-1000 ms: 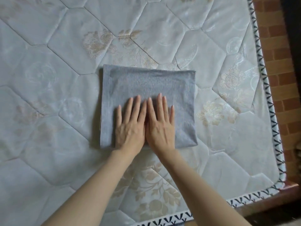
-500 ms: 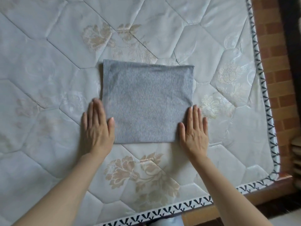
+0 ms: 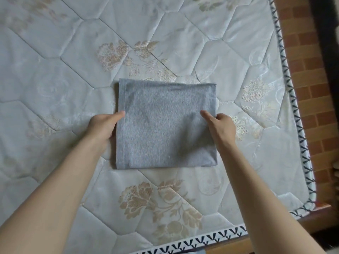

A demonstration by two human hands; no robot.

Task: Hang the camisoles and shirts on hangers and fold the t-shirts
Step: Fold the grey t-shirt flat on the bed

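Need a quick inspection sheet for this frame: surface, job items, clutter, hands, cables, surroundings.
Surface: white quilted mattress with beige flower print and black-and-white patterned edging; bare where visible.
Job's things: one grey knit t-shirt folded into a flat rectangle, lying mid-mattress. No hangers, camisoles or shirts seen.
Clutter: nothing seen.
Hands: left hand grips the t-shirt's left edge, thumb on top, fingers hidden under the cloth. Right hand grips the right edge the same way.
Cables: nothing seen.
Surroundings: brown wooden bed frame at the near right corner; orange brick-pattern floor along the right side; dark area beyond it, too dim to tell.
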